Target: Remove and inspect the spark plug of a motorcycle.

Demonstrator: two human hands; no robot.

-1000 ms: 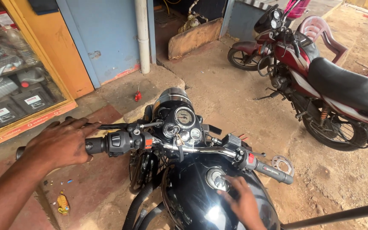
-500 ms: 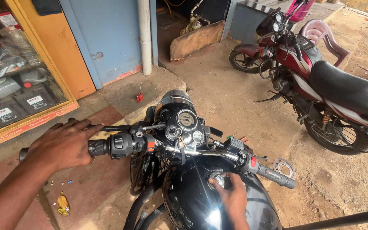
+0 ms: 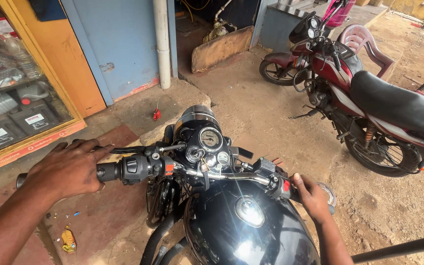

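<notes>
The left hand (image 3: 69, 169) is wrapped around the left grip (image 3: 106, 172) of a black motorbike (image 3: 231, 211), with its fingers curled over the top and the black brake lever (image 3: 128, 149) poking out just past the fingertips. The right hand (image 3: 312, 196) holds the right grip (image 3: 327, 194) — its fingers are closed tight around it, so most of the grip is hidden. Between the two hands sit the shiny handlebar (image 3: 222, 175) and a round dial (image 3: 210, 139), and just below them is the glossy black tank (image 3: 249, 230). Far past the left fingers there is a glass case with an orange frame (image 3: 35, 147); inside it are dark boxes with small white and red labels (image 3: 34, 119). On the ground under the left wrist lies a small yellow wrapper (image 3: 68, 239). Beyond the right fingers, well apart, stands a red motorbike (image 3: 364, 93) with a pink plastic chair (image 3: 364, 41) behind it.
</notes>
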